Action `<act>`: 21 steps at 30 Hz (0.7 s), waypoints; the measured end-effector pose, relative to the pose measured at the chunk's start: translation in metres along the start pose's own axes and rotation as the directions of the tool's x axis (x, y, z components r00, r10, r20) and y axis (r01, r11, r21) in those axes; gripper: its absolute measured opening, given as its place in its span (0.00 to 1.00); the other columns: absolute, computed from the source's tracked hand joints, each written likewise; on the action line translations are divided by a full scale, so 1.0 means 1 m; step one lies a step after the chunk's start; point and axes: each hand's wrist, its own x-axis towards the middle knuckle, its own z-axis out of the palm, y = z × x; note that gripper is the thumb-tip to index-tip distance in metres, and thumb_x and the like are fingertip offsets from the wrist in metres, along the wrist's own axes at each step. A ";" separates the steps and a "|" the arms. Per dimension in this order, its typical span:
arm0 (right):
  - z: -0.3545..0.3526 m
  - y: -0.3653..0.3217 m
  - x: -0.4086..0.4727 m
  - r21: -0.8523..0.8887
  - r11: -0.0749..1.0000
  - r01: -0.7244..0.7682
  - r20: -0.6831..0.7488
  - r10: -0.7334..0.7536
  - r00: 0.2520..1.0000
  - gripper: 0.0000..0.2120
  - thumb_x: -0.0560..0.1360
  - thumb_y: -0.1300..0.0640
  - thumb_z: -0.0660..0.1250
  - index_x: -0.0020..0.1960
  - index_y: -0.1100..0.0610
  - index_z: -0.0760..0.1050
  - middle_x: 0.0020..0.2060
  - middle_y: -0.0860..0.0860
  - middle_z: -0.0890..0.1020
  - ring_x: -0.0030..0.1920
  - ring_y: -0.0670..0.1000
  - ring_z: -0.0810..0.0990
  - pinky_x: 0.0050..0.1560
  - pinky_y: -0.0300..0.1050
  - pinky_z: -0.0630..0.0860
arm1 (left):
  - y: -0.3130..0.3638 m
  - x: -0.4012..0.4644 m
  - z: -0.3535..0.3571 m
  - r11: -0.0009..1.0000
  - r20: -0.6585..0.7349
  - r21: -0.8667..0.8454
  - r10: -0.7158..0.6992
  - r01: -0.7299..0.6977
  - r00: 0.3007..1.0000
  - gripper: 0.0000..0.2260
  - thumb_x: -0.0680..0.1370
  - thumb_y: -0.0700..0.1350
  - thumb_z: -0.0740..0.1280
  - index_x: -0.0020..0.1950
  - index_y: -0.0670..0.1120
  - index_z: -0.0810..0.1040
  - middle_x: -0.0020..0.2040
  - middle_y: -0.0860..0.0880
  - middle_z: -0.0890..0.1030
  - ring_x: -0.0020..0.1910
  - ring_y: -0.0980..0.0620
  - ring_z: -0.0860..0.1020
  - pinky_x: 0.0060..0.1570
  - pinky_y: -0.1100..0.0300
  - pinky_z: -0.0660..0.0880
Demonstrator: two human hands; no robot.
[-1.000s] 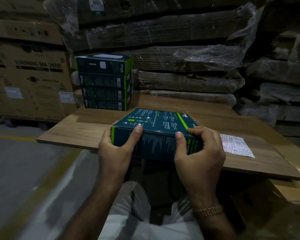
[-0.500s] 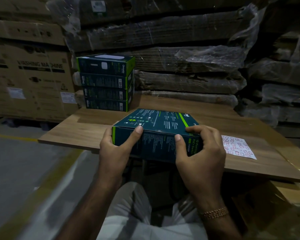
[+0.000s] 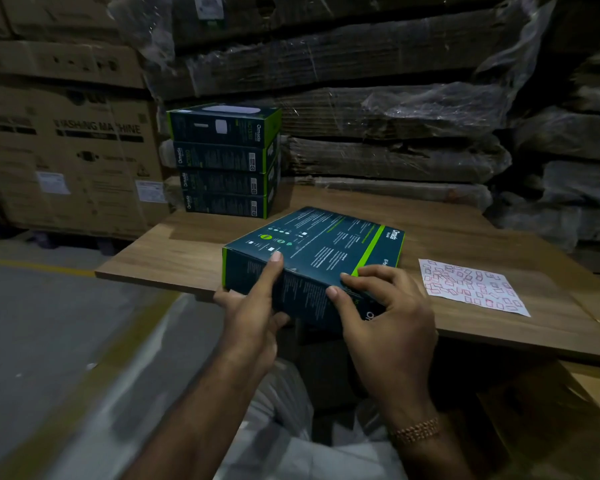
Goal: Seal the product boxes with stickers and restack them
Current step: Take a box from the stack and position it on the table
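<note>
A dark teal product box (image 3: 321, 245) with green edges lies tilted at the near edge of the wooden table (image 3: 174, 251), printed back face up. My left hand (image 3: 253, 306) grips its near left corner, thumb up the side and fingers underneath. My right hand (image 3: 383, 313) holds the near right part, thumb on the side face and fingers curled over the top edge. A stack of several matching boxes (image 3: 224, 164) stands at the table's far left. A white sticker sheet (image 3: 471, 287) with small red-outlined stickers lies on the table to the right of the box.
Large cardboard cartons (image 3: 66, 150) stand on the floor at the left. Plastic-wrapped flattened cardboard (image 3: 378, 109) is piled behind the table and to the right. Grey floor with a yellow line lies to the left. My lap in light trousers (image 3: 291, 427) sits below the table edge.
The box has turned and tipped, its near left corner lifted off the table edge. My left hand has slid beneath that corner; my right hand moved a little right along the near side.
</note>
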 end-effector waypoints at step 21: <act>-0.018 0.042 0.014 -0.048 0.996 0.079 0.189 -0.069 0.980 0.18 0.72 0.43 0.79 0.60 0.44 0.85 0.58 0.40 0.79 0.63 0.45 0.76 0.61 0.33 0.70 | -0.015 0.011 0.003 0.999 0.099 -0.008 -0.035 0.036 0.995 0.36 0.72 0.52 0.84 0.74 0.48 0.70 0.64 0.45 0.86 0.59 0.44 0.87 0.56 0.36 0.84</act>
